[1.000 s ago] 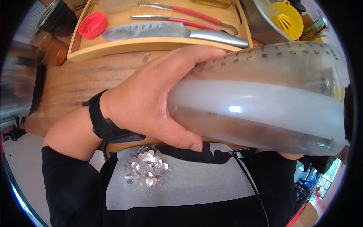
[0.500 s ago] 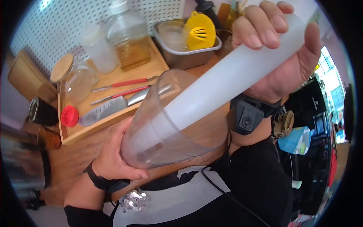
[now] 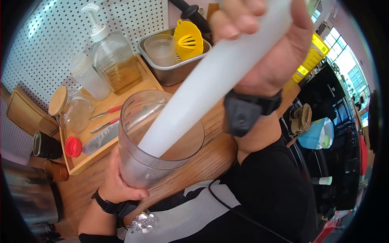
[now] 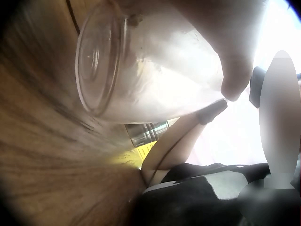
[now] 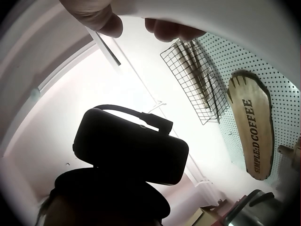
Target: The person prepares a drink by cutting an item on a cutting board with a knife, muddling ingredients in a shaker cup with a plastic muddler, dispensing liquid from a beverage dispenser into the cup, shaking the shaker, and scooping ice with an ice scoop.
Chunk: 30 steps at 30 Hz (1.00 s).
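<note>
Head view: left hand (image 3: 115, 184) grips cup (image 3: 160, 137); right hand (image 3: 263, 48) grips pestle (image 3: 202, 87); tray (image 3: 87, 160) behind.

Bare wooden worktop (image 3: 210, 162) along its near edge, right of the clear cup (image 3: 158, 137), whose mouth is blocked by a white pestle (image 3: 202, 89). Toward the far edge: wooden tray (image 3: 87, 162) with knife (image 3: 99, 139), red cap (image 3: 73, 146), jar (image 3: 75, 109) and pump bottle (image 3: 113, 60); steel pan (image 3: 170, 73) at the far right corner

The left hand (image 3: 115, 184) grips a clear plastic measuring cup (image 3: 156, 139); the right hand (image 3: 263, 52) holds a long white frosted plastic rod (image 3: 202, 87) inside it.
</note>
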{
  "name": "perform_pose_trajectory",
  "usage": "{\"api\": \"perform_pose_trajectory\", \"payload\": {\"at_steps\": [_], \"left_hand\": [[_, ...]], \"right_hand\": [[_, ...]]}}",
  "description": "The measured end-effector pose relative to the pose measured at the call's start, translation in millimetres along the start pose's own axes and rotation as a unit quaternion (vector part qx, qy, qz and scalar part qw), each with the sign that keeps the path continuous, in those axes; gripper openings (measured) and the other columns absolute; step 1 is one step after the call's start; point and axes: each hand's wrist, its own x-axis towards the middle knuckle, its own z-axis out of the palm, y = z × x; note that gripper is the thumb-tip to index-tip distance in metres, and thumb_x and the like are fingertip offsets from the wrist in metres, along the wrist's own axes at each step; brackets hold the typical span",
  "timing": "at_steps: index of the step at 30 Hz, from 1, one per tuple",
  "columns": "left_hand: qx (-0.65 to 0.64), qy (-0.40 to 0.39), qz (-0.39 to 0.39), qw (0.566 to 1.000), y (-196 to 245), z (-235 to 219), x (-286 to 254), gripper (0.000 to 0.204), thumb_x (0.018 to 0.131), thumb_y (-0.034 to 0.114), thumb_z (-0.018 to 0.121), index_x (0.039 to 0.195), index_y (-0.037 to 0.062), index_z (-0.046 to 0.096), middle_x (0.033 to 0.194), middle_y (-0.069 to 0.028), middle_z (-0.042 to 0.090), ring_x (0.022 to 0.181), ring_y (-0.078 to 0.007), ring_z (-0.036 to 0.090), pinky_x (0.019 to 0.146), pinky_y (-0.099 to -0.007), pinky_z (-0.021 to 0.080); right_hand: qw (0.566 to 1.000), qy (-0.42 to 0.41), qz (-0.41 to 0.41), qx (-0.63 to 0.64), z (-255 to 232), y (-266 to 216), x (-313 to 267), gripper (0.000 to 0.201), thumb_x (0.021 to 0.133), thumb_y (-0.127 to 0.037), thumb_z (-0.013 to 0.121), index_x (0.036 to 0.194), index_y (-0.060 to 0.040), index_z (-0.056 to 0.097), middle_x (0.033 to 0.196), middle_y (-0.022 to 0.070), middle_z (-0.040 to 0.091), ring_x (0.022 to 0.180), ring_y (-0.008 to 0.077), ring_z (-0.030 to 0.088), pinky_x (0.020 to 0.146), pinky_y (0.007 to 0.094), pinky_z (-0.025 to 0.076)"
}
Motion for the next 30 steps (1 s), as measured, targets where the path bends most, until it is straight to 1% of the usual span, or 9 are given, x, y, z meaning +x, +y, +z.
{"api": "perform_pose_trajectory", "payload": {"at_steps": [2,6,8,10,17,19,22,27,30], "left_hand": [[0.005,-0.004,0.001,1.0,0,-2,1,0.125,0.05,0.04,0.093,0.144,-0.0014,0.021,0.141,-0.0129,0.038,0.13,-0.0234,0.038,0.109,-0.039,0.028],[-0.003,0.004,-0.006,1.0,-7,-6,-2,0.125,0.05,0.041,0.093,0.144,-0.001,0.022,0.141,-0.0127,0.039,0.13,-0.0235,0.038,0.109,-0.0384,0.027],[-0.004,0.019,-0.002,1.0,-7,-3,-4,0.123,0.051,0.041,0.093,0.143,-0.0009,0.023,0.14,-0.0125,0.039,0.13,-0.0234,0.038,0.109,-0.0382,0.028],[0.017,0.001,0.03,0.999,-6,-3,-3,0.118,0.053,0.041,0.092,0.142,-0.001,0.027,0.139,-0.0124,0.04,0.129,-0.0229,0.039,0.108,-0.038,0.028],[0.083,-0.023,0.069,0.994,-1,-6,1,0.111,0.053,0.034,0.091,0.141,0.0017,0.031,0.129,-0.0133,0.05,0.122,-0.0243,0.048,0.103,-0.0353,0.035],[0.092,-0.008,0.084,0.992,-5,-6,0,0.11,0.054,0.033,0.091,0.141,0.0019,0.032,0.129,-0.0133,0.051,0.121,-0.0245,0.049,0.102,-0.0351,0.036],[0.098,0.004,0.125,0.987,-9,-3,0,0.107,0.055,0.032,0.09,0.141,0.0022,0.033,0.129,-0.0141,0.051,0.119,-0.0253,0.051,0.1,-0.0348,0.039],[0.096,-0.002,0.129,0.987,-7,-2,1,0.107,0.055,0.033,0.09,0.14,0.0021,0.034,0.126,-0.0145,0.054,0.114,-0.0258,0.054,0.097,-0.035,0.043],[0.096,-0.056,0.102,0.989,-5,-7,-1,0.125,0.05,0.038,0.094,0.145,0.0019,0.022,0.138,-0.0111,0.043,0.127,-0.0214,0.043,0.106,-0.0388,0.034]], "right_hand": [[0.993,0.11,0.02,0.021,14,28,-12,0.035,0.094,-0.037,0.048,0.098,-0.0051,0.063,0.072,0.0111,0.061,0.054,0.0263,0.06,0.049,0.0388,0.052],[0.987,0.157,0.013,0.018,33,13,-10,0.035,0.095,-0.035,0.047,0.101,-0.0041,0.061,0.073,0.0106,0.062,0.057,0.0231,0.062,0.047,0.038,0.053],[0.999,-0.025,-0.04,-0.026,-19,-7,3,0.041,0.098,-0.039,0.043,0.103,-0.0015,0.059,0.075,0.011,0.063,0.061,0.0219,0.064,0.047,0.0348,0.055],[0.996,-0.007,-0.083,-0.019,-14,-14,1,0.043,0.098,-0.04,0.043,0.105,0.0,0.057,0.077,0.0103,0.062,0.06,0.0201,0.062,0.05,0.0329,0.055],[0.969,-0.03,0.243,0.034,-22,-41,25,0.037,0.087,-0.032,0.06,0.105,-0.0001,0.051,0.078,0.0069,0.053,0.067,0.0191,0.055,0.061,0.0315,0.045],[0.941,-0.112,0.319,-0.001,-24,-52,42,0.03,0.086,-0.04,0.061,0.092,-0.0108,0.061,0.078,0.0036,0.063,0.07,0.0155,0.059,0.077,0.0306,0.049],[0.922,-0.165,0.316,0.149,-38,-34,48,0.03,0.083,-0.042,0.064,0.091,-0.0132,0.061,0.078,0.002,0.063,0.072,0.0151,0.061,0.077,0.0321,0.05],[0.9,-0.187,0.39,0.051,-25,-27,54,0.028,0.079,-0.038,0.069,0.086,-0.0137,0.059,0.075,0.0,0.062,0.071,0.0136,0.062,0.072,0.0304,0.05],[0.95,-0.076,0.297,-0.051,12,-17,13,0.028,0.079,-0.037,0.07,0.086,-0.0127,0.058,0.073,-0.0008,0.062,0.07,0.0133,0.062,0.071,0.0301,0.049]]}}
